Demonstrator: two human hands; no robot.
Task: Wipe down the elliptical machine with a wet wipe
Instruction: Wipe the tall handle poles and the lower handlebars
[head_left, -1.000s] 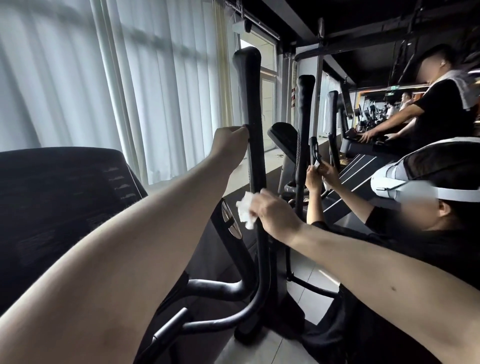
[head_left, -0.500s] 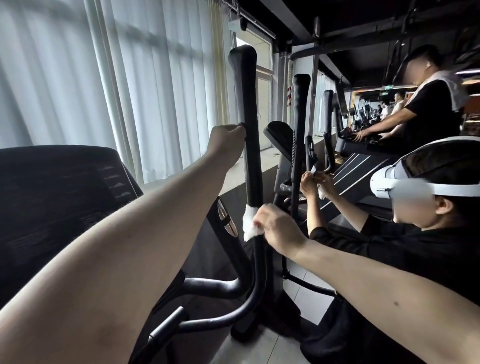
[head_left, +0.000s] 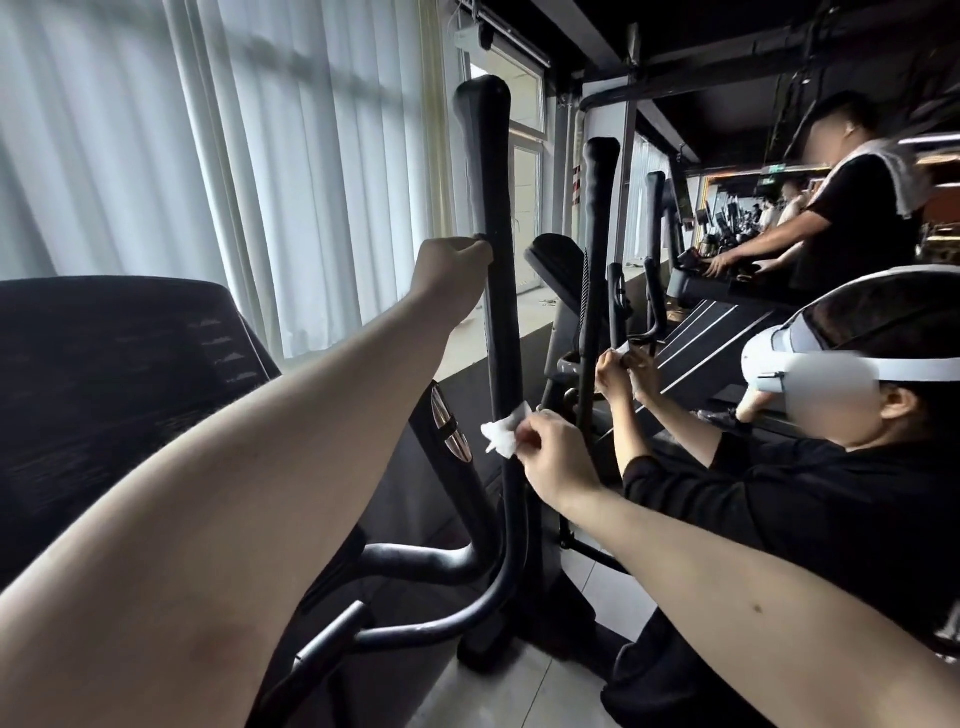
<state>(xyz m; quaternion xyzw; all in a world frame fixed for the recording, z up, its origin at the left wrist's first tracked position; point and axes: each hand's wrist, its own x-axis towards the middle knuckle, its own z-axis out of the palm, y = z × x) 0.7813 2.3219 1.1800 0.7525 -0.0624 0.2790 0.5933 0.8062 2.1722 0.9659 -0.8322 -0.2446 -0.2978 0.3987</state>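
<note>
Wiping: right hand (head_left: 545, 457) pinches crumpled white wet wipe (head_left: 501, 439) on tall black handlebar (head_left: 491, 208), left hand (head_left: 454, 265) grips above; next, slide down.

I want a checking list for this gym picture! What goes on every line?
Surface: pale tiled floor under the machine.
Job's things: tall black padded elliptical handlebar, upright; crumpled white wet wipe held against it low down.
Clutter: nothing seen.
Hands: left hand grips the handlebar about midway up; right hand pinches the wipe.
Cables: nothing seen.
Surroundings: white curtains on the left; black console close by; person in a white headset wiping the next machine; another person at a farther machine.
</note>
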